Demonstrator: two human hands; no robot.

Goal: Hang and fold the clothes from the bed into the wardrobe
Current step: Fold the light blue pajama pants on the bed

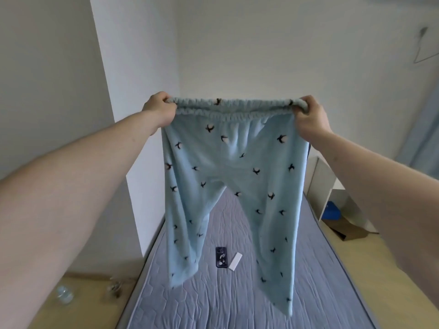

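Observation:
Light blue fleece pyjama trousers (228, 167) with small dark bird prints hang in the air over the bed (237, 300). My left hand (159, 109) grips the left end of the elastic waistband. My right hand (308, 117) grips the right end. The waistband is stretched flat between them at about chest height. Both trouser legs dangle straight down, their hems above the grey-blue quilted mattress.
On the mattress lie a dark phone (221, 257) and a small white box (235, 261). A white shelf unit (325, 184) with a cardboard box (349, 230) stands at the right. A wire hanger (425, 47) hangs on the far wall. Glass items (64, 294) sit on the wooden floor at left.

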